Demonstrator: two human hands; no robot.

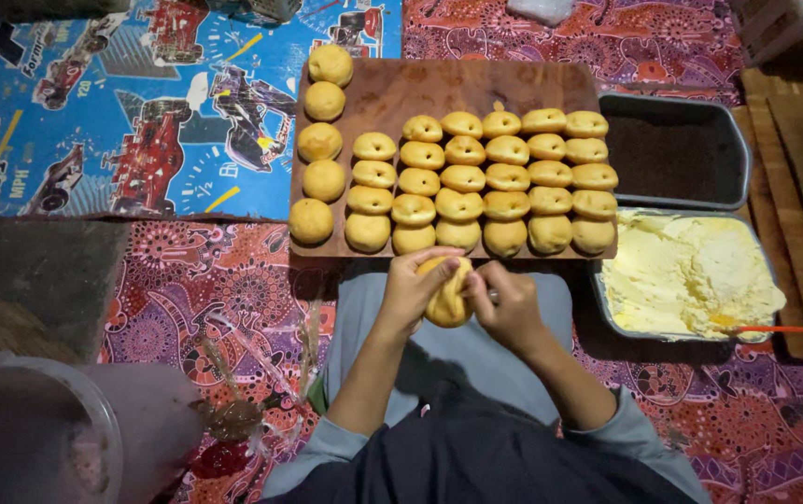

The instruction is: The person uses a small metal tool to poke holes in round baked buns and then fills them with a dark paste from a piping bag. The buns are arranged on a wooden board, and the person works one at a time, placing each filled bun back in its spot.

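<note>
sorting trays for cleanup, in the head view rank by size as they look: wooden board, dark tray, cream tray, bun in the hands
1. wooden board
2. cream tray and dark tray: look alike, unranked
3. bun, though nearest the camera

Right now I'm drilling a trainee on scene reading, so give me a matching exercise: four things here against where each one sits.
Things:
1. bun
2. wooden board
3. dark tray
4. cream tray

Places:
A. far right, beyond the cream
B. between both hands
C. near right, with an orange-handled tool
D. under the rows of buns

Pairs: 1-B, 2-D, 3-A, 4-C

The left hand and the right hand grip the bun.
</note>
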